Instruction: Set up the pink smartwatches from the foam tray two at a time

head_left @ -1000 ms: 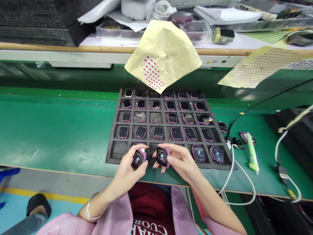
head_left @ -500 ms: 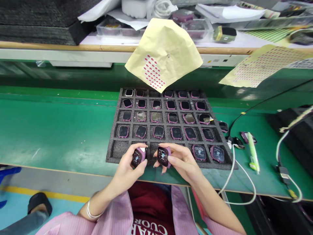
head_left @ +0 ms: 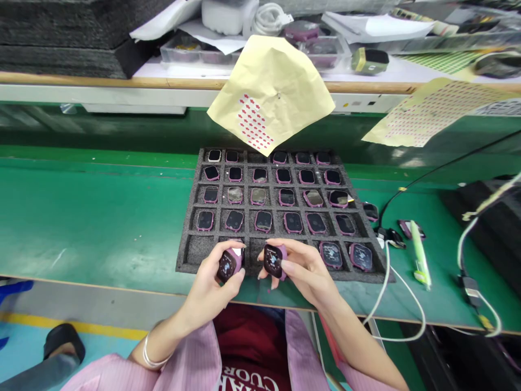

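My left hand (head_left: 215, 282) is closed on a purple smartwatch body (head_left: 227, 265) whose screen is lit with a watch face. Another purple smartwatch body (head_left: 272, 259), also lit, is gripped between the thumb and fingers of my right hand (head_left: 303, 269). Both are held over the front row of a dark grey foam tray (head_left: 198, 251). Purple watch bodies without straps lie in most of its compartments, mostly with dark screens. Two in the front row, a lit watch (head_left: 331, 254) and its neighbour (head_left: 361, 256), show watch faces.
Right of the tray lie white cables (head_left: 385, 293), a green pen-like tool (head_left: 420, 255) and a few loose watch parts (head_left: 407, 228). A yellow sticker sheet (head_left: 285, 81) hangs from the shelf above. Black foam blocks (head_left: 61, 38) are stacked upper left. Another person's foot (head_left: 65, 342) shows lower left.
My right hand and its watch have shifted very slightly to the right, and that watch's screen has turned a little. The left hand keeps its hold almost unchanged.
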Tool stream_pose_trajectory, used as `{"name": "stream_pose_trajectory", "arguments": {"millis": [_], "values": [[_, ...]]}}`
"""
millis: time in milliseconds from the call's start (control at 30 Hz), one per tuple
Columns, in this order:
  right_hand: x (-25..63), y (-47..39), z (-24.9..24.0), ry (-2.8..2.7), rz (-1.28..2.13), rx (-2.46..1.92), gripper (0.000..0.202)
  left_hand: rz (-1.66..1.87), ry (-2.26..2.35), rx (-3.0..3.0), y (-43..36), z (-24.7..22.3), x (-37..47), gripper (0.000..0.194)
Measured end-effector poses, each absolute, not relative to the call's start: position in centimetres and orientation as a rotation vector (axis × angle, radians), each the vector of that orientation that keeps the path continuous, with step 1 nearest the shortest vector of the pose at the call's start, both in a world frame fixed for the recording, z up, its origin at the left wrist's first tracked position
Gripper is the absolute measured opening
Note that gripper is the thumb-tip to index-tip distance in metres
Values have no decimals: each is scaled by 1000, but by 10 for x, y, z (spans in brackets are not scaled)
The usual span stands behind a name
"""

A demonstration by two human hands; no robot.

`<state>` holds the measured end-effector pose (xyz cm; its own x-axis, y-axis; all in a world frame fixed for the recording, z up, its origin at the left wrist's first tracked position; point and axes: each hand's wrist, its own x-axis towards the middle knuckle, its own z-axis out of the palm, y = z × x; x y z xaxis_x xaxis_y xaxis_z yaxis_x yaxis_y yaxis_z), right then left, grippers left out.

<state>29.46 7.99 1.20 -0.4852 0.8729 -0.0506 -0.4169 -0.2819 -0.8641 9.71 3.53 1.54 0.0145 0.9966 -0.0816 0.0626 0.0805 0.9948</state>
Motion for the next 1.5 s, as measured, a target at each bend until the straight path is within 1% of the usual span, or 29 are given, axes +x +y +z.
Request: {"name": "stream_pose_trajectory", "arguments": {"millis": [233,367,567,633,733,867,967,1033,1367,1500], "values": [[301,70,29,-1115,1880,-546,33,1222,1153,1260,14,24,90,39],[302,69,31,-1146,1888,-508,33,1217,1168,1267,15,24,89,40],[297,76,23,-1106,1908,-600,32,1055,1213,1152,34,13,95,36],[297,78,21,-1083,1934,-664,35,1032,1160,1076,39,10,98,42],[299,79,19,-1046,1992,-748,36,1095,1006,999,44,7,98,50],[302,78,14,-1033,2020,-780,36,1157,891,877,45,3,90,45],[302,78,9,-1065,2011,-769,41,1136,834,812,43,0,85,42],[301,77,8,-1086,1992,-761,41,1118,811,798,41,0,83,41],[299,74,5,-1102,1919,-854,43,1105,806,835,41,-2,90,42],[295,72,9,-1094,1859,-915,40,1097,807,842,41,-3,91,43]]}}
